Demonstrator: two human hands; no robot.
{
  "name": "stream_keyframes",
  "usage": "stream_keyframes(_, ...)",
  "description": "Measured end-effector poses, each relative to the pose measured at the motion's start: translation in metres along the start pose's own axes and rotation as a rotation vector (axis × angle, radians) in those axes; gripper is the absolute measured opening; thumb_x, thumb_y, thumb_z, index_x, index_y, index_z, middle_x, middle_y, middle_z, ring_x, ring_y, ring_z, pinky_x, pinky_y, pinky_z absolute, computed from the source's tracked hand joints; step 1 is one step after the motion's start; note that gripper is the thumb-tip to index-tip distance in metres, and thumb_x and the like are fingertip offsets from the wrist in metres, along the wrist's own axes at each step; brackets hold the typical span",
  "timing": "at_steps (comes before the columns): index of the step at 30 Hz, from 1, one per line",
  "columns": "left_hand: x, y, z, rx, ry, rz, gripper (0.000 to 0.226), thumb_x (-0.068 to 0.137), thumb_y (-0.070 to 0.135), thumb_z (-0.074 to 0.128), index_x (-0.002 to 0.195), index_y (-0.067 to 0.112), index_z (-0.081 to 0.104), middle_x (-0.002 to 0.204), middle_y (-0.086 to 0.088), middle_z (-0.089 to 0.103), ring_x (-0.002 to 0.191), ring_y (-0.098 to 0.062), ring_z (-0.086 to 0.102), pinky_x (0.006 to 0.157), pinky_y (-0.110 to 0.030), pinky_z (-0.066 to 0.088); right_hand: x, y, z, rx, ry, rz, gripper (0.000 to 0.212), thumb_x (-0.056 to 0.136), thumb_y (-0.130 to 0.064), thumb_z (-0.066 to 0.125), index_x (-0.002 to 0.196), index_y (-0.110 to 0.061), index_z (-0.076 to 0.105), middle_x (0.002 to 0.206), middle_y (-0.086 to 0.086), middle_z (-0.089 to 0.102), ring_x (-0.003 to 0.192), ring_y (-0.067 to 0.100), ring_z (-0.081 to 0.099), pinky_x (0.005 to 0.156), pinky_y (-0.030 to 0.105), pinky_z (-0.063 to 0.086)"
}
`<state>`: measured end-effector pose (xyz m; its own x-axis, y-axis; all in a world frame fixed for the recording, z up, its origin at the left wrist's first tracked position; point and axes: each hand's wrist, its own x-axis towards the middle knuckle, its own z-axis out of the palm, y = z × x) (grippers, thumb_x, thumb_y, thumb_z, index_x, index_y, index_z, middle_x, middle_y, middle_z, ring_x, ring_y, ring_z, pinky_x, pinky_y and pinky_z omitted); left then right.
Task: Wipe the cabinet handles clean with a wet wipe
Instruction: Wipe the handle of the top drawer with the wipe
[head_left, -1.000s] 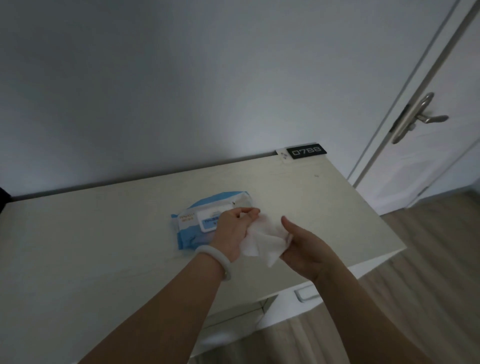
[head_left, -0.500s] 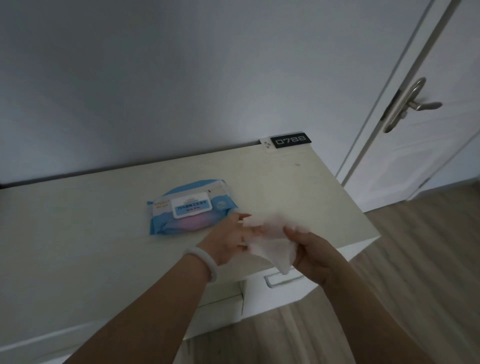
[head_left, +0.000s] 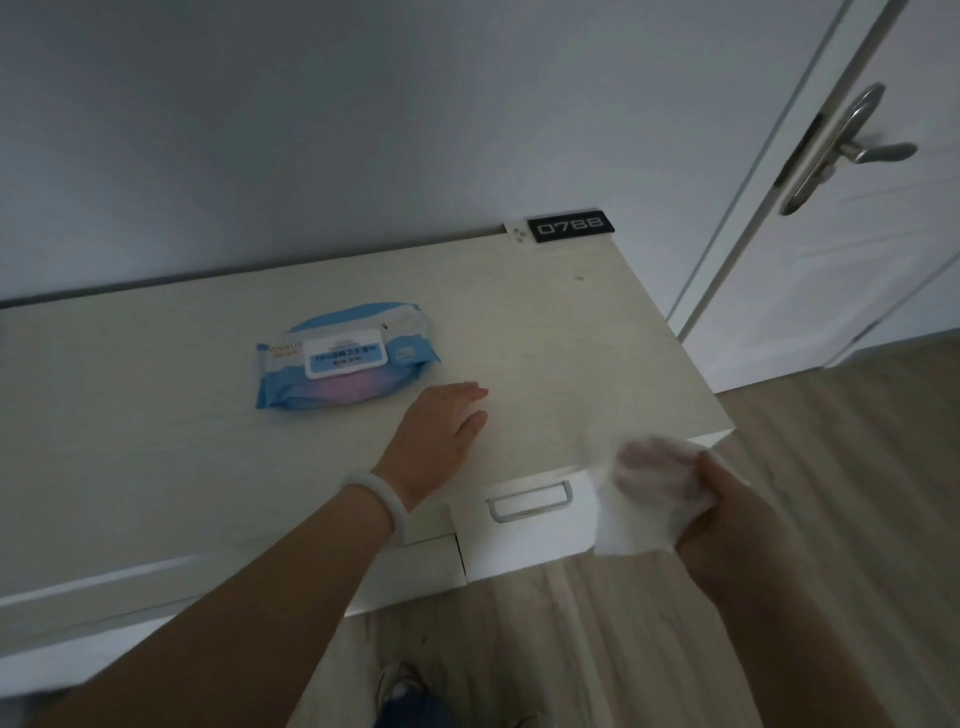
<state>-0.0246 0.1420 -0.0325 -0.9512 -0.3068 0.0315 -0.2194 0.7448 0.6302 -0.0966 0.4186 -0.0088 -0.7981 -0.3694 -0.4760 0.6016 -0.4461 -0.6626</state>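
So the cabinet (head_left: 597, 364) is this low cream-white unit pushed up against the wall, and I'll use it as the reference point. The right hand (head_left: 727, 506) is out past the cabinet's front right corner, fingers curled round a bunched white wet wipe (head_left: 644, 499). The wipe hangs down in front of the right end of the top drawer front, partly draped over the fingers, so I can't make out each finger on its own. It's just beside the drawer handle (head_left: 529, 499), a pale rectangular loop pull on the drawer face, and doesn't look to be touching it, though that bit is blurry.

The left hand (head_left: 439, 436) lies flat on the cabinet top near the front edge, fingers straight and together, holding nothing. There's a pale bangle (head_left: 376, 499) on that wrist.

Further back on the cabinet top, left of the flat hand, sits the blue wet wipe pack (head_left: 345, 356) with its white flap lid closed. At the cabinet's back right corner a small black plate reading 0788 (head_left: 570, 226) leans on the wall. Right of the cabinet there's a white door with a silver lever door handle (head_left: 841, 148), and wood-look flooring below.
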Motion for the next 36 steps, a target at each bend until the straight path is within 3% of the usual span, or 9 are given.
stream_keyframes(3,-0.004,-0.017,0.012,0.362,-0.237,0.187,0.070,0.095,0.060,0.010,0.154,0.025,0.025,0.163,0.002,0.015,0.151,-0.017,0.010,0.120,-0.029,0.002,-0.011,0.018,-0.009,-0.185,0.204,-0.166,0.043,0.102,-0.031,0.040,0.084,-0.019,0.077,0.100,0.002,0.074,0.078,0.009,0.070,0.089,0.023,0.050)
stream_keyframes(6,-0.007,-0.032,0.019,0.536,-0.310,0.290,0.066,0.096,0.058,0.003,0.157,0.031,0.001,0.163,0.005,-0.011,0.151,-0.016,-0.014,0.120,-0.031,-0.010,-0.004,0.061,-0.002,-0.556,0.213,-0.245,0.037,0.095,-0.054,0.047,0.085,-0.020,0.060,0.080,-0.002,0.063,0.073,0.013,0.060,0.066,0.026,0.051)
stream_keyframes(8,-0.004,-0.038,0.015,0.583,-0.333,0.333,0.065,0.097,0.059,0.004,0.156,0.032,-0.005,0.163,0.005,-0.016,0.150,-0.014,-0.018,0.121,-0.033,-0.011,0.005,0.089,0.001,-0.566,0.232,-0.188,0.037,0.099,-0.046,0.045,0.104,-0.012,0.060,0.096,0.003,0.062,0.088,0.018,0.058,0.070,0.022,0.045)
stream_keyframes(17,-0.003,-0.046,0.013,0.639,-0.276,0.428,0.065,0.100,0.057,0.010,0.157,0.028,0.007,0.165,0.002,-0.001,0.152,-0.017,-0.003,0.122,-0.040,0.006,0.015,0.157,-0.032,-1.002,0.109,0.002,0.033,0.089,0.010,0.046,0.113,-0.010,0.055,0.094,-0.002,0.054,0.079,0.004,0.049,0.066,0.011,0.038)
stream_keyframes(20,-0.002,-0.046,0.013,0.614,-0.263,0.439,0.064,0.099,0.058,0.010,0.157,0.029,0.010,0.165,0.002,0.003,0.152,-0.018,0.001,0.122,-0.042,0.009,0.023,0.152,-0.028,-0.921,0.269,-0.224,0.023,0.099,0.004,0.038,0.097,0.002,0.060,0.087,0.011,0.060,0.078,0.018,0.056,0.066,0.019,0.045)
stream_keyframes(24,-0.002,-0.047,0.014,0.595,-0.224,0.447,0.063,0.099,0.056,0.016,0.156,0.029,0.015,0.165,0.001,0.010,0.152,-0.018,0.006,0.122,-0.042,0.013,0.030,0.143,-0.005,-0.498,0.367,-0.409,0.021,0.101,0.004,0.033,0.103,-0.001,0.054,0.086,0.003,0.063,0.072,0.003,0.064,0.066,0.016,0.052)
stream_keyframes(28,-0.002,-0.050,0.016,0.592,-0.210,0.455,0.064,0.099,0.057,0.012,0.157,0.031,0.013,0.165,0.004,0.008,0.152,-0.016,0.004,0.123,-0.040,0.010,0.038,0.154,0.030,-0.595,0.497,-0.379,0.038,0.082,0.003,0.044,0.117,-0.013,0.048,0.100,0.003,0.052,0.086,0.007,0.055,0.071,0.019,0.044)
stream_keyframes(31,-0.001,-0.051,0.017,0.583,-0.196,0.454,0.065,0.098,0.059,0.010,0.156,0.031,0.014,0.165,0.003,0.010,0.152,-0.017,0.006,0.123,-0.041,0.012,0.038,0.166,0.047,-0.585,0.606,-0.480,0.045,0.085,0.006,0.050,0.125,-0.014,0.044,0.119,0.001,0.042,0.087,-0.013,0.047,0.065,0.002,0.038)
stream_keyframes(36,-0.001,-0.053,0.019,0.581,-0.194,0.476,0.065,0.097,0.058,0.011,0.157,0.031,0.013,0.165,0.003,0.009,0.152,-0.018,0.005,0.123,-0.042,0.011,0.037,0.182,0.048,-0.611,0.616,-0.516,0.023,0.084,-0.002,0.065,0.099,-0.019,0.064,0.117,-0.004,0.047,0.100,0.013,0.053,0.087,0.003,0.039)
